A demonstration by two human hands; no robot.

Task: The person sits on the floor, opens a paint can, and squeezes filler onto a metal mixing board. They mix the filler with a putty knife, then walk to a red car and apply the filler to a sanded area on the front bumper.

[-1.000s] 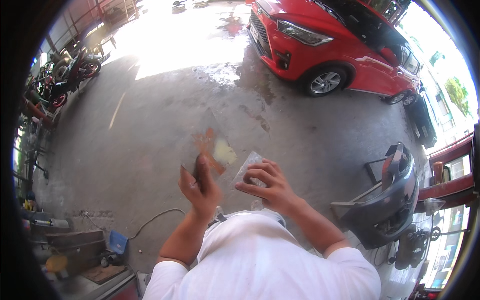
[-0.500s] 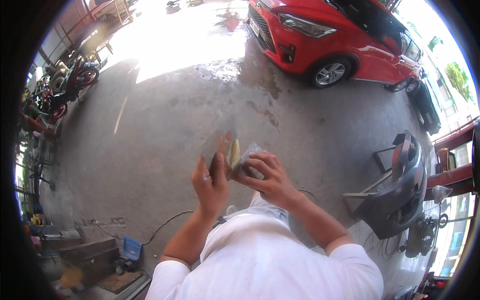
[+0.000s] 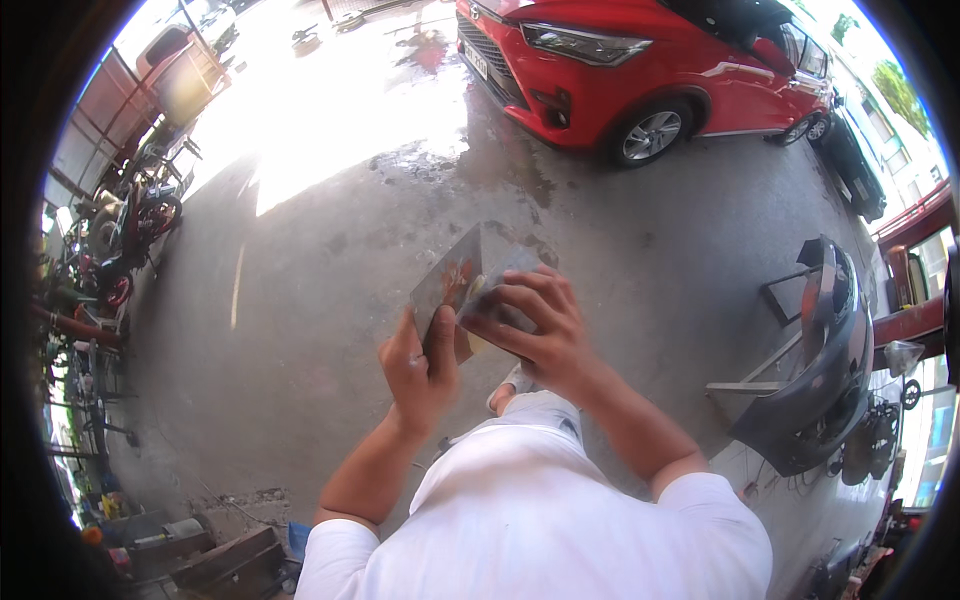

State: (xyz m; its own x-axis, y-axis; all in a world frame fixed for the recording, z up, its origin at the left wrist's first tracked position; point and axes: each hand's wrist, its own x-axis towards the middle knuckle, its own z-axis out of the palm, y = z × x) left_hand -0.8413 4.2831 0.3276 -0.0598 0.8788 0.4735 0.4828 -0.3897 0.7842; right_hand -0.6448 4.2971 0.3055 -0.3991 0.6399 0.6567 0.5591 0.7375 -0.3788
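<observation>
My left hand [image 3: 418,365] is closed on a flat grey plate [image 3: 447,290] with orange-brown smears on its face, the thumb lying along its near edge. The plate is tilted up in front of my body. Close against its right side, my right hand [image 3: 540,320] has its fingers curled round a thin grey flat piece [image 3: 495,300] that looks like a filler spreader; it is blurred and partly covered by the fingers. A little pale yellow paste [image 3: 478,285] shows between the two pieces.
A red car [image 3: 620,80] is parked ahead on the right. At the right, a dark bumper [image 3: 815,390] rests on a stand. Motorcycles [image 3: 130,225] line the left side, and a wooden box [image 3: 230,565] lies at lower left on the concrete floor.
The plate has turned so more of its smeared face shows. My right hand has moved slightly right and up, and the yellow paste is now mostly hidden. One foot has come into view.
</observation>
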